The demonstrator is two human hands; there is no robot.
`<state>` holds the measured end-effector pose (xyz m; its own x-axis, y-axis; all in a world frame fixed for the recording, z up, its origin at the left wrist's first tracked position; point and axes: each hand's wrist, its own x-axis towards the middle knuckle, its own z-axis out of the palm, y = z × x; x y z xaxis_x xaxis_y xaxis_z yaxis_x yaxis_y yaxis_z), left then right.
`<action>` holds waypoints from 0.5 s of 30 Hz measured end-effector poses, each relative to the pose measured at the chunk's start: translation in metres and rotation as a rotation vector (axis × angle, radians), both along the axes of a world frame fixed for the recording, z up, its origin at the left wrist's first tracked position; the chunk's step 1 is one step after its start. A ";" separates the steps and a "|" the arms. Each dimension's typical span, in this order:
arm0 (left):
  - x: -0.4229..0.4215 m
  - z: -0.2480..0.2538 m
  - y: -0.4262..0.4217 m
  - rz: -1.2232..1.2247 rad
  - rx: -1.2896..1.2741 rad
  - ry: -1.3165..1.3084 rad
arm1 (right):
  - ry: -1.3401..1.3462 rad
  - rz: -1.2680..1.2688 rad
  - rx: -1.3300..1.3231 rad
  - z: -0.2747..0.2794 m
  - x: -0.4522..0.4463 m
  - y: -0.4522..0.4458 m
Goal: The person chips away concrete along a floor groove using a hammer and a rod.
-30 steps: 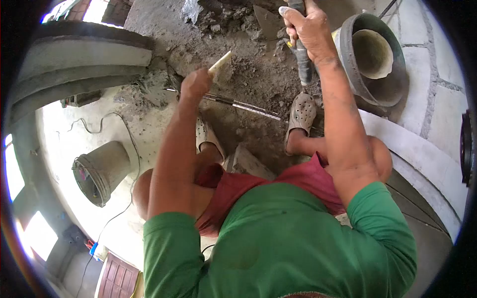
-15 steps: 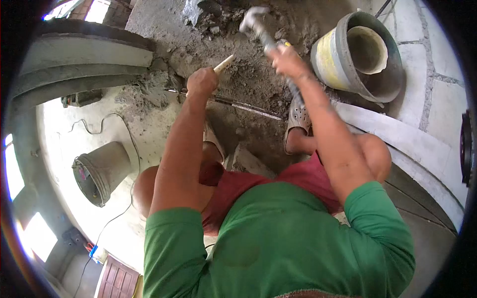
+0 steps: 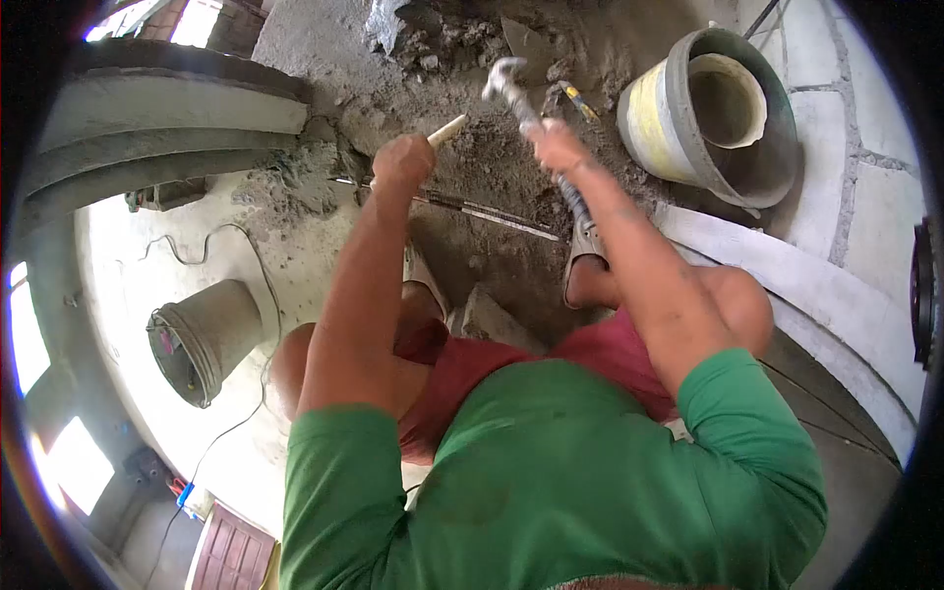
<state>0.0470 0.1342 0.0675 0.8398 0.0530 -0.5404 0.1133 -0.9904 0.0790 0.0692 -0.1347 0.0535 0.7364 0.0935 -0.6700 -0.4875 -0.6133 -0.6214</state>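
My left hand [image 3: 403, 162] is closed round a pale rod [image 3: 448, 130], whose tip points up and to the right over the dirt. In my right hand [image 3: 562, 149] is a hammer [image 3: 518, 98], gripped midway along its dark wrapped handle. The hammer's metal head is up and left of that hand, a short way beyond the rod's tip, and the two do not touch. Loose dark rubble [image 3: 492, 162] lies below both tools. A long thin striped strip [image 3: 492, 215] lies on the ground in front of my feet.
Nested buckets [image 3: 654, 123] stand at the right, beside pale blocks [image 3: 870, 221]. A yellow-and-dark tool [image 3: 580, 101] and a trowel blade [image 3: 524, 41] lie on the dirt. Curved steps [image 3: 187, 118] are at the upper left, with a tipped bucket [image 3: 211, 329] and a cable [image 3: 264, 270] below.
My right hand has come down and left with the hammer from its raised place at the upper right. My left hand has shifted slightly right, still holding the rod.
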 end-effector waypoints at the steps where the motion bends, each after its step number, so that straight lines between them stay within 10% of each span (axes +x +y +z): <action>1: 0.007 0.005 -0.001 -0.004 0.007 0.060 | 0.011 -0.055 0.000 0.027 0.012 -0.005; 9: -0.007 0.007 0.000 0.016 -0.036 -0.020 | -0.712 -0.554 0.500 0.117 0.061 0.000; 12: -0.006 0.004 0.002 -0.016 -0.020 -0.018 | -0.706 -0.119 -0.138 -0.052 -0.001 0.017; 15: 0.002 -0.015 0.004 -0.033 0.021 -0.063 | -0.063 0.113 -0.081 -0.060 -0.019 0.008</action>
